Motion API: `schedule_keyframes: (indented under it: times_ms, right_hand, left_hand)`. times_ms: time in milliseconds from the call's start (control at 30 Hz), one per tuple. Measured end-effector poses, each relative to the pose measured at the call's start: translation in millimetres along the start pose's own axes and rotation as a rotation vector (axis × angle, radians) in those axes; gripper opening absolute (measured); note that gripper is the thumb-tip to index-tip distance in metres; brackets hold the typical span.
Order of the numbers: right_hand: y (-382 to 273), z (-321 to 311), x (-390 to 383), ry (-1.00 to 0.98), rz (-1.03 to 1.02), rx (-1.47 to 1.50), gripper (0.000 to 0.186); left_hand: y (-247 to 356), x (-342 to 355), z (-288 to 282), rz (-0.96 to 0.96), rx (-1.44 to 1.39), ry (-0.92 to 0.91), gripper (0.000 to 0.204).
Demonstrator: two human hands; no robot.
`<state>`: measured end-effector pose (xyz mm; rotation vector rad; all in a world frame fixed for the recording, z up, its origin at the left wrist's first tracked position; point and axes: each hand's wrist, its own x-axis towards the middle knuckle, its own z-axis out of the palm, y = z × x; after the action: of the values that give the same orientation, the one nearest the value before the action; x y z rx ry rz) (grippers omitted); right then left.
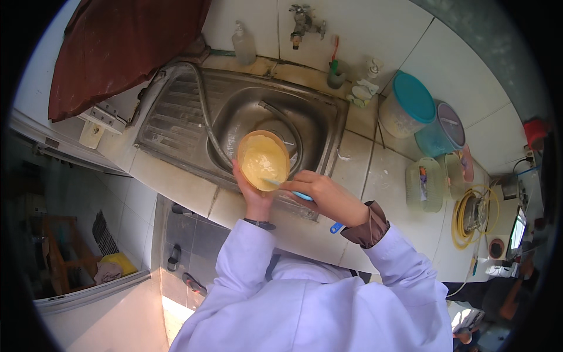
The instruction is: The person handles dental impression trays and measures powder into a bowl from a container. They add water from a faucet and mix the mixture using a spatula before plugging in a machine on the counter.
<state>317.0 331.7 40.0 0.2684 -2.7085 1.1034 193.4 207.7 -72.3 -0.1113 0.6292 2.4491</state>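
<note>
My left hand (256,196) grips an orange bowl (241,146) from its near side, held up over the front of the sink. Thick, pale yellow paste (265,157) coats the inside of this bowl. In my right hand (321,192) is a mixing tool with a light blue handle (302,196), its fingers closed round it; the tool's tip dips into the paste, so its shape is hidden. Below my right wrist a blue piece with white marks (336,227) shows; whether it belongs to the same tool I cannot tell.
A steel sink (334,120) with a grey hose (202,100) lies under the bowl, below a wall tap (301,26). Soap bottles (243,44) and a cup with a toothbrush (336,76) line the back. Lidded tubs (410,105) and a coiled yellow hose (463,226) stand right.
</note>
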Motion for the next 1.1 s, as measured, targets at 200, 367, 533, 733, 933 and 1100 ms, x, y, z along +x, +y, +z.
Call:
schedule_keyframes:
  times_ms: [200,367,533,733,933,1100]
  right_hand:
    - [17.3,-8.1,6.6,0.108,-0.012,-0.073,0.022]
    - [8.8,-29.8,3.4,0.121,-0.017,-0.083,0.024]
    - [3.0,-35.6,4.7,0.111,0.039,-0.129,0.032]
    - [15.8,-29.2,40.4,-0.024,0.095,-0.074,0.061]
    - [52.6,-30.2,41.7,0.003,0.411,0.441,0.083]
    - [62.4,0.4,90.7,0.159,0.857,0.899,0.058]
  left_hand:
    - [-9.6,-14.2,9.8,-0.060,-0.013,-0.041,0.060]
    - [-1.9,-16.5,24.4,-0.098,-0.028,0.024,0.065]
    - [6.8,-4.1,20.4,-0.106,-0.005,-0.035,0.071]
    - [22.4,14.6,21.9,-0.215,-0.007,-0.051,0.071]
    - [56.9,50.1,29.8,-0.452,0.028,-0.086,0.067]
    - [58.2,88.5,27.3,-0.673,0.113,-0.119,0.063]
